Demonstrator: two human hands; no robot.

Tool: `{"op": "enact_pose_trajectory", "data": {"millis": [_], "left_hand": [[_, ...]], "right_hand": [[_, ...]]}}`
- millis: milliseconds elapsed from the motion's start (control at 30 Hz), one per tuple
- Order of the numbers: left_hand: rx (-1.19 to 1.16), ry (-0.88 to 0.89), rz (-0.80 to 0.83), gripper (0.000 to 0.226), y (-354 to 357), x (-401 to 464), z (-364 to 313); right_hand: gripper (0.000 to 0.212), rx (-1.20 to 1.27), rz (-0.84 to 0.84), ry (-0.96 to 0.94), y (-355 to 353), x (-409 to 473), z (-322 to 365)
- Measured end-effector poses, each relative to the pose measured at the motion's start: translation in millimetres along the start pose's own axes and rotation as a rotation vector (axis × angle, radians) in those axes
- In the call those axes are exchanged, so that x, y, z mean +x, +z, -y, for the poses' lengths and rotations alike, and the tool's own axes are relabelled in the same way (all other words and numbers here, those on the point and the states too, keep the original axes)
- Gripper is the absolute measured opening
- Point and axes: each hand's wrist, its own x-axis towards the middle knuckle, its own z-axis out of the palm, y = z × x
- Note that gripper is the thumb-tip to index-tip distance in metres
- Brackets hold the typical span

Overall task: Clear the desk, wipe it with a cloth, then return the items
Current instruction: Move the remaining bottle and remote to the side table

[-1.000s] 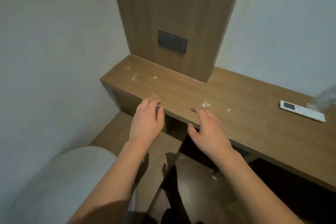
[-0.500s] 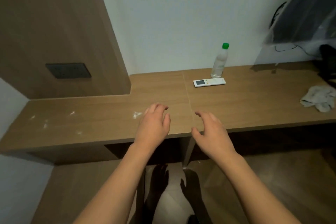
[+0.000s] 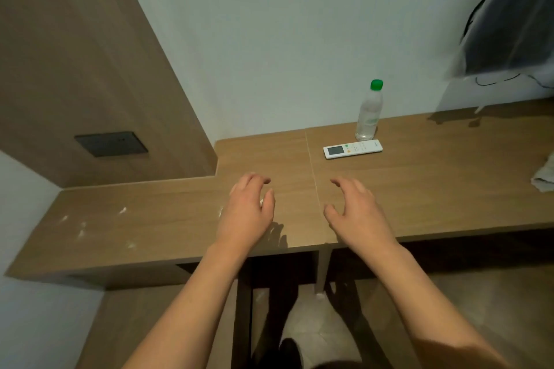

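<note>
both hands, left (image 3: 245, 213) and right (image 3: 356, 210), hover loose and empty. bottle (image 3: 368, 112) looks light, slick; i'd grab mid-body. remote (image 3: 352, 149) by its edges.

White remote (image 3: 352, 149) lies just beside upright green-capped bottle (image 3: 368, 112) on desk (image 3: 419, 189).

Both hands hover over the front edge of the wooden desk (image 3: 419, 189), empty: left hand (image 3: 247, 213) and right hand (image 3: 358, 213), fingers loosely curled. A green-capped bottle (image 3: 368, 112) stands near the back edge, a white remote (image 3: 352, 148) lying just before it. A cloth (image 3: 544, 175) lies at the right end. White specks (image 3: 81, 228) mark the left end.
</note>
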Motion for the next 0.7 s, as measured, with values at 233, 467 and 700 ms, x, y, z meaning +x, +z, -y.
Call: {"op": "enact_pose_trajectory", "data": {"millis": [233, 467, 700], "left_hand": [[-0.039, 0.061, 0.035, 0.032, 25, 100, 2], [-0.146, 0.125, 0.059, 0.029, 50, 207, 12], [-0.211, 0.169, 0.108, 0.027, 80, 277, -10]], "right_hand": [[0.056, -0.002, -0.042, 0.063, -2, 84, -12], [0.051, -0.055, -0.068, 0.162, 1, 171, -15], [0.042, -0.024, -0.112, 0.233, 6, 215, -48]]}}
